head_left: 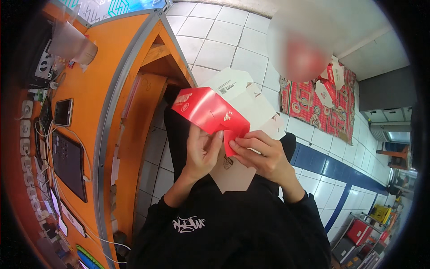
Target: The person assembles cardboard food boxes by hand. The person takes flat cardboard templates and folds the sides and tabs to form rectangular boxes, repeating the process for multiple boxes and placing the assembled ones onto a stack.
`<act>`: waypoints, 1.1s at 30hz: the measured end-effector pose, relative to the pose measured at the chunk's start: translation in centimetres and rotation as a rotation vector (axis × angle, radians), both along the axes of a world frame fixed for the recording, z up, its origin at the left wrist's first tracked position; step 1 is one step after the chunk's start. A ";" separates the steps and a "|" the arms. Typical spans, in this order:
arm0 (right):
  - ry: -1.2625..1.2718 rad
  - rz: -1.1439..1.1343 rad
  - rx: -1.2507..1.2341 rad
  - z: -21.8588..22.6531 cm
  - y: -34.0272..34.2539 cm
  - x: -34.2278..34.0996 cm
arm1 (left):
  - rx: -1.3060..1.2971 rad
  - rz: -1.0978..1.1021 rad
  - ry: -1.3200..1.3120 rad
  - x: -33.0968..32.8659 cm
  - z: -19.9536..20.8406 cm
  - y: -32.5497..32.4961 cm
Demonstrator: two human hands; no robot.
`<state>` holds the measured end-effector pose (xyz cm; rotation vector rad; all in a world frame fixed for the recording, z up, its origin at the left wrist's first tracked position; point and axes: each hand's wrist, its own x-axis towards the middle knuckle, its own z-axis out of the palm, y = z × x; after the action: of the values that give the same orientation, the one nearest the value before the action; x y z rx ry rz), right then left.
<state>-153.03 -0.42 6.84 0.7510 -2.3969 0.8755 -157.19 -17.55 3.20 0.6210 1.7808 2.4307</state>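
Both hands raised in front of the chest, together on one red-and-white cardboard box [219, 112], half unfolded, white inner flaps splayed up and right. Left hand [201, 150] grips the lower edge from beneath, thumb on the red panel. Right hand [262, 154] pinches a small red flap [232, 142] at the box's bottom corner (fingers curled, thumb on top). Orange counter [98, 85] to the left carries a phone [63, 112] and a tablet [68, 163]. More flat boxes [333, 83] lie on a patterned red mat [313, 107] on the tiled floor.
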 end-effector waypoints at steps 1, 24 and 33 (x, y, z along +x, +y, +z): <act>-0.046 0.067 -0.019 0.1 0.3 0.1 | 0.030 -0.052 -0.003 0.2 0.4 0.0; -0.590 -0.130 -1.557 -4.2 -2.5 3.5 | -0.530 -0.025 0.545 1.9 -1.2 3.3; -0.773 -0.143 -1.123 -5.2 0.6 4.6 | -0.138 0.260 0.036 -2.9 -0.9 1.0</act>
<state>-148.47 0.22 1.63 -0.2558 -1.8891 2.4073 -160.12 -16.56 2.28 0.4472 2.1436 2.4355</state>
